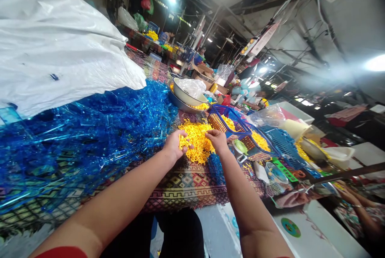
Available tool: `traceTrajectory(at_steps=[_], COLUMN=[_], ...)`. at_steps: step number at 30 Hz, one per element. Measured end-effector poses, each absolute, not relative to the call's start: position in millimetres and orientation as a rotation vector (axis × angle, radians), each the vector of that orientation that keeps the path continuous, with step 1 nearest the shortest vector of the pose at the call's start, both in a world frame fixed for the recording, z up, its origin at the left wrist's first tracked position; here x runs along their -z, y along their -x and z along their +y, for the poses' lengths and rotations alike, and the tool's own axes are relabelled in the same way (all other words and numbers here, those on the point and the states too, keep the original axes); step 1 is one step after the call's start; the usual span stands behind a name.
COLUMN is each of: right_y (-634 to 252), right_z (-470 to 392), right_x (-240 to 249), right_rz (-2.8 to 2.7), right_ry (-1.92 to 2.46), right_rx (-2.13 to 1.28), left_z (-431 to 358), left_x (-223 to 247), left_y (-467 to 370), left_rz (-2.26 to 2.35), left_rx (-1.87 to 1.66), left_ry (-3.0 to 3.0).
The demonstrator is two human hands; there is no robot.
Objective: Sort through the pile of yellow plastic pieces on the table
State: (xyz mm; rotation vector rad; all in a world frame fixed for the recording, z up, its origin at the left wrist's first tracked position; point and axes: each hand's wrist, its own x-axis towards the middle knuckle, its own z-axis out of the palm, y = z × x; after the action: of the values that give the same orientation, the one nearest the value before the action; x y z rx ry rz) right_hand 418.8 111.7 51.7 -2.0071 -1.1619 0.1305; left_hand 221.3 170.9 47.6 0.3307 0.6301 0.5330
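Observation:
A heap of small yellow plastic pieces lies on the patterned cloth in front of me. At its left edge, my left hand is turned palm inward, its fingers curled round a small handful of yellow pieces. My right hand is over the heap's right side, thumb and fingertips pinched together on what looks like one yellow piece. Below my right wrist sits a small bunch of clear blue plastic pieces. To the left spreads a large pile of clear blue plastic pieces.
A big white sack rests behind the blue pile. Beyond the heap are stacked metal bowls and a blue basket with yellow pieces. More baskets and trays line the right. Another person's arms show at far right.

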Motion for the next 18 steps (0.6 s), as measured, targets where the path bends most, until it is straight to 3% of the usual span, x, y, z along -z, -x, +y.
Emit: traceTrajectory(at_steps=[7,18], right_y=[-416,-424], right_z=[106,108], right_x=[-56,-54], right_rz=[-0.893,-0.962], right_ry=[1.801,1.944], right_rx=[-0.444,-0.249], left_z=[169,167], left_x=[-50,-47], left_y=[-220,-223], left_rz=[0.618,0.636], left_rx=[-0.502,-0.485], left_ry=[-0.36,-0.292])
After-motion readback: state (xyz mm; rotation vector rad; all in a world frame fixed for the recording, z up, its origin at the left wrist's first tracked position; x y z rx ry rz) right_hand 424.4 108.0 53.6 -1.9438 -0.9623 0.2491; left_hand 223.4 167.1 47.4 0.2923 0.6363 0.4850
